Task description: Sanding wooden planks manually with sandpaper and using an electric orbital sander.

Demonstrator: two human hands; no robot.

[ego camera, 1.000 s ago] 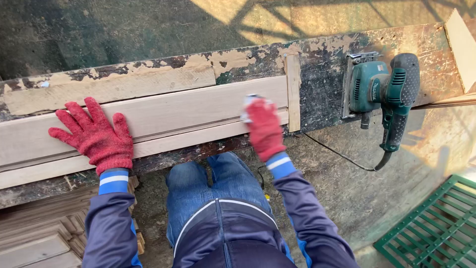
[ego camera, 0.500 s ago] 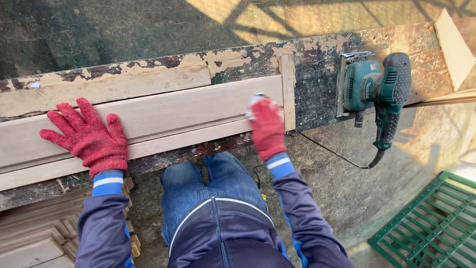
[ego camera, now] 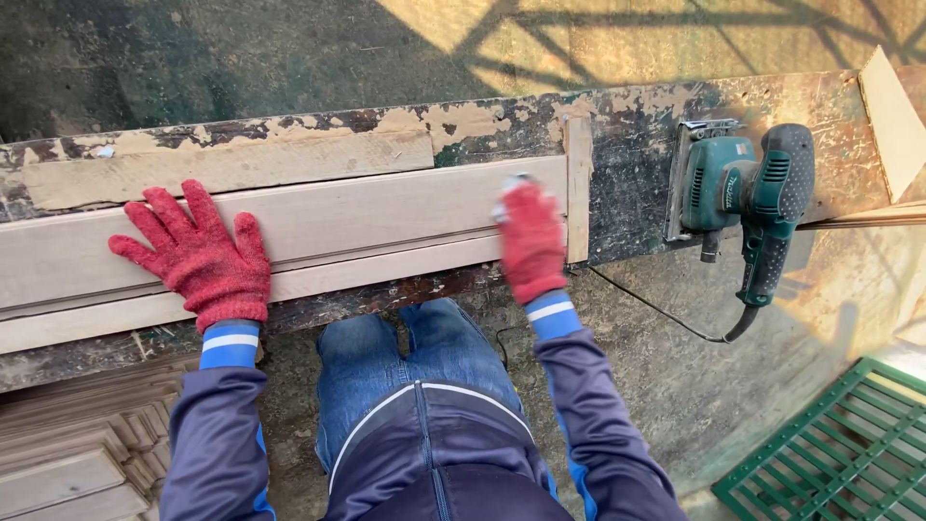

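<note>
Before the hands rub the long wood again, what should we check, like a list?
1. Left hand flat on the pale moulding board, fingers spread: ok.
2. Right hand closed on a small pale pad against the board: ok, though what kind of pad, cannot tell.
3. Board's end against the upright wood stop: ok.
4. Green sander parked on the bench, apart from both hands: ok.
5. Sander switched off: cannot tell.
6. Sander's cord hanging near the knees: not ok.
</note>
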